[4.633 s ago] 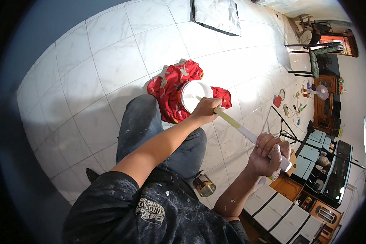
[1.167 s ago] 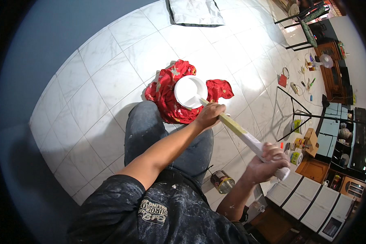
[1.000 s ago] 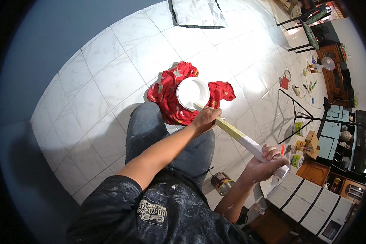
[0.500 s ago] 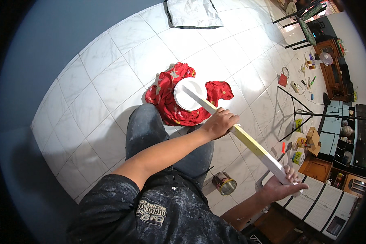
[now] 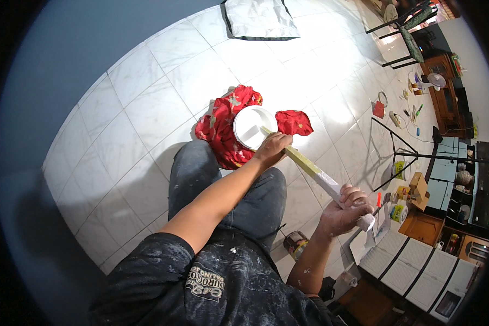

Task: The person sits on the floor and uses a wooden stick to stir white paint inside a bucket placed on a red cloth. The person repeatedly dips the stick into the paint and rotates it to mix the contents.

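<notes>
A long wooden stick, yellowish along the middle and smeared white toward its upper end, slants down into a white bucket. My left hand is closed around it low down, just by the bucket's rim. Farther up, my right hand wraps round the whitened end, with the tip sticking out past the thumb. Something white lies inside the bucket around the stick's lower end; its texture is too bright to make out. Under and around the bucket a red patterned cloth is bunched on the tiles.
My knees bracket the near side of the bucket. A metal can stands by my right leg. To the right are a black tripod stand, a cardboard box and tubs. A silver-grey sheet lies ahead; a grey wall rises left.
The stick has gone deeper into the bucket. Both hands have moved with it, down and leftward toward the bucket, and my right hand's fingers now wrap more fully round the stick.
</notes>
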A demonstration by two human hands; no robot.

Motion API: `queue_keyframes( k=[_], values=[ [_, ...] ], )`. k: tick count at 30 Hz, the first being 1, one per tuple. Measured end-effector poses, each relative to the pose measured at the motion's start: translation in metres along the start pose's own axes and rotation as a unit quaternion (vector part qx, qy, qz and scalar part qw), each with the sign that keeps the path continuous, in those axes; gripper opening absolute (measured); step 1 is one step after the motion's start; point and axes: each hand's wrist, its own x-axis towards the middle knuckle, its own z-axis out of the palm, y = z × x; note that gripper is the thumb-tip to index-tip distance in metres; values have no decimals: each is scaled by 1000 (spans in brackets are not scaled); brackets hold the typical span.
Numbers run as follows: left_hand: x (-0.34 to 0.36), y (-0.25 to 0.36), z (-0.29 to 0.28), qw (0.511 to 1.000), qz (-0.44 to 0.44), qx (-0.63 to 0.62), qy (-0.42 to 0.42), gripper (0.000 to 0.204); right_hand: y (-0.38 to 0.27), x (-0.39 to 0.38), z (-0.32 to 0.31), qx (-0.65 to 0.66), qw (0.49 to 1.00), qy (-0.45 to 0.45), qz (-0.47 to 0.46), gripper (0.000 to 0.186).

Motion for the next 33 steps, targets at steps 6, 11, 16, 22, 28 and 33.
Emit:
queue_keyframes(
  k=[6, 11, 16, 22, 28, 33],
  values=[
    [-30, -8, 7, 997, -35, 14, -69, 11, 1, 0, -19, 43, 978, 168, 113, 48],
    [-27, 38, -2, 991, -13, -9, -130, 14, -24, 6, -61, 53, 956, 255, 137, 48],
    [-7, 90, -4, 995, 35, -22, -91, 1, -72, 30, -90, 58, 946, 299, 111, 51],
    [16, 120, -9, 996, 62, -19, -67, 7, -112, 42, -83, 52, 961, 266, 50, 45],
    [32, 104, -6, 996, 77, -33, -3, 16, -108, 42, -44, 26, 975, 218, 21, 39],
    [17, 54, 7, 995, 54, -71, 32, 27, -64, 16, 5, -62, 998, 18, -24, 33]
  ],
)
